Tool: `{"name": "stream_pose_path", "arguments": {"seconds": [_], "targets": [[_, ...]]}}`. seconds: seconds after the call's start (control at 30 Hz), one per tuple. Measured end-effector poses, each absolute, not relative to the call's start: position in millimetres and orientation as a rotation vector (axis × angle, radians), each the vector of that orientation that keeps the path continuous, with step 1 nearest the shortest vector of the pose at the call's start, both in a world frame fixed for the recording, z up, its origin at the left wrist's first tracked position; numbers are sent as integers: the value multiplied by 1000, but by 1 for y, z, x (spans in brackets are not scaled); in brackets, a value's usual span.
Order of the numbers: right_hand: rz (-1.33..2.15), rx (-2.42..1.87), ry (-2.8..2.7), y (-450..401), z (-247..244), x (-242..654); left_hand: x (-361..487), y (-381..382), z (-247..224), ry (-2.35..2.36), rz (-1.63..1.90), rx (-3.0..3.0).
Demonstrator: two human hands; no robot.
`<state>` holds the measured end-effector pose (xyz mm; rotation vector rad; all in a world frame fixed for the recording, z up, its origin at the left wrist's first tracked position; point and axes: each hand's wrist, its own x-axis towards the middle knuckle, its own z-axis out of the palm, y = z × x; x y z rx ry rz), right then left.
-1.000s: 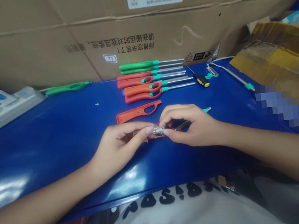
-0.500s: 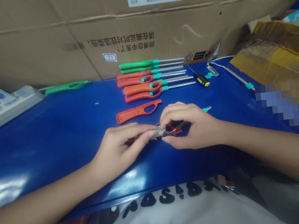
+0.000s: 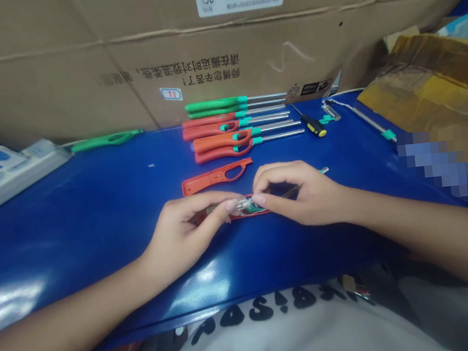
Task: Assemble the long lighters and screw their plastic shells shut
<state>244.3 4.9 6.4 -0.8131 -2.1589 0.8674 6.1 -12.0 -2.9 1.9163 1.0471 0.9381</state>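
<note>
Between the finger and thumb of my left hand [image 3: 189, 224] is a clear lighter tank [image 3: 240, 204]. Its right end meets the pinched fingertips of my right hand [image 3: 302, 194], which hide whatever small part they hold. Beneath both hands lies a red casing half [image 3: 238, 216], with a teal piece [image 3: 254, 206] showing in it. A thin metal rod [image 3: 291, 192] passes under my right hand, and its tip shows beyond the knuckles. Just behind my hands, another red casing half [image 3: 213, 178] rests open side up on the blue table [image 3: 98, 221].
Several red and green lighters [image 3: 221, 127] lie in a row at the back. Beside them are a screwdriver [image 3: 314, 125] and loose lighter parts [image 3: 329, 112]. A green casing [image 3: 106, 141] and a power strip [image 3: 14, 174] sit left, cardboard [image 3: 428, 85] right.
My fingertips have shifted on the small parts. The clear tank and the teal piece show more now, and my right thumb has moved up against the index finger. The view has tilted slightly.
</note>
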Motion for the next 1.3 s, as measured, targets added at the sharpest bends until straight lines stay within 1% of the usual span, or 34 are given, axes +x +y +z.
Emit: {"name": "stream_pose_path", "arguments": {"seconds": [0.3,0.6,0.83,1.07,1.3], "targets": [[774,-784,-2149,4,3,245,8,-12,-2,1053,935,1815],[918,-878,-2010,3,0,240,12,-12,-2,1084,932,1687],[902,-906,-1957,3,-5,236,13,-12,-4,1101,925,1655],[960,-938,-1938,5,-5,235,14,-9,-1,1091,936,1620],[891,-922,-1957,5,-6,234,15,-7,-4,1100,933,1628]]}}
